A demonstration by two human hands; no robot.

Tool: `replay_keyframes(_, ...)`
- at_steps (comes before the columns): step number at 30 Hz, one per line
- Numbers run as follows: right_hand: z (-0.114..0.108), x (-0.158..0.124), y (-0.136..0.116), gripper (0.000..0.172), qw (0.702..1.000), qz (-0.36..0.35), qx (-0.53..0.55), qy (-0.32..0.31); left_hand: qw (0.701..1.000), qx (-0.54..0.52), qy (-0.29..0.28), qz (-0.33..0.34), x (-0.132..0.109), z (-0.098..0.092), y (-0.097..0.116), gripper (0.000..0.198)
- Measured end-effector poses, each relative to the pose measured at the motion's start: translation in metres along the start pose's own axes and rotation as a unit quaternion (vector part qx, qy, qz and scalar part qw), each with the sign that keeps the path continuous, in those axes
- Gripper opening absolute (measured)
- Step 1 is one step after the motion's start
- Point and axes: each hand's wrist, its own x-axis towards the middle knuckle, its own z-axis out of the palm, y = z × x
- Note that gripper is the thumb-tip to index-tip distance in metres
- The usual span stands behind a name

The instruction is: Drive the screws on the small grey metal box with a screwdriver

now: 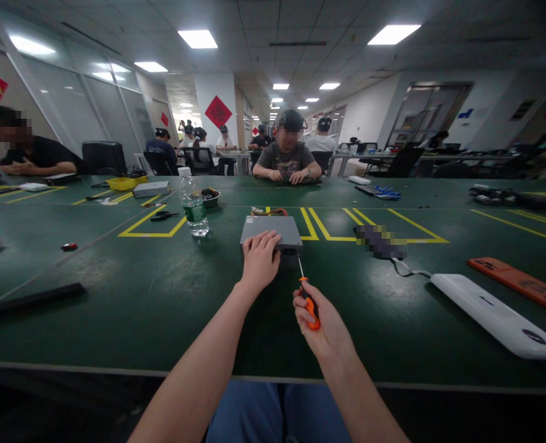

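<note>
A grey metal box (286,227) with a socket on its near side and coloured wires behind it lies on the green table (199,332). My left hand (261,261) rests on the box's top and near left edge, its fingers spread over the metal. In my right hand (321,314) is an orange and black screwdriver (313,312), gripped by the handle. Its shaft points up and away, with the tip at the box's near right corner. Whether the tip sits in a screw is too small to tell.
A water bottle (194,206) stands left of the box, by a small bowl (210,197). On the right lie a white power bank (494,314) with a cable and an orange phone (517,280). A black bar (32,301) is at left. A person sits opposite.
</note>
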Motion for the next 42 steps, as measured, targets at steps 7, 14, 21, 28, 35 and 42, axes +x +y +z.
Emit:
replay_keyframes(7,-0.002,-0.002,-0.002,0.022,0.999,0.006,-0.035,-0.017,1.0,-0.003,0.005,0.004,0.0,0.002,-0.001,0.034)
replay_keyframes(14,-0.016,0.002,0.003,0.021,0.985,-0.136,-0.108,0.004,1.0,-0.003,0.003,0.003,0.0,0.001,-0.001,0.034)
replay_keyframes(21,-0.033,0.0,0.005,0.031,0.69,-0.502,-0.52,-0.042,1.0,-0.007,0.005,0.003,0.0,0.001,-0.001,0.034)
replay_keyframes(28,-0.041,0.003,-0.014,0.024,0.247,-0.624,-0.74,-0.041,1.0,0.003,0.003,0.002,0.0,0.0,0.001,0.034)
replay_keyframes(35,-0.063,0.007,-0.028,0.026,0.247,-0.578,-0.774,-0.077,0.999,0.01,-0.001,0.031,0.001,-0.002,-0.004,0.032)
replay_keyframes(42,-0.062,0.005,-0.027,0.027,0.241,-0.636,-0.732,-0.049,0.999,0.01,-0.012,0.037,0.003,-0.001,-0.006,0.032)
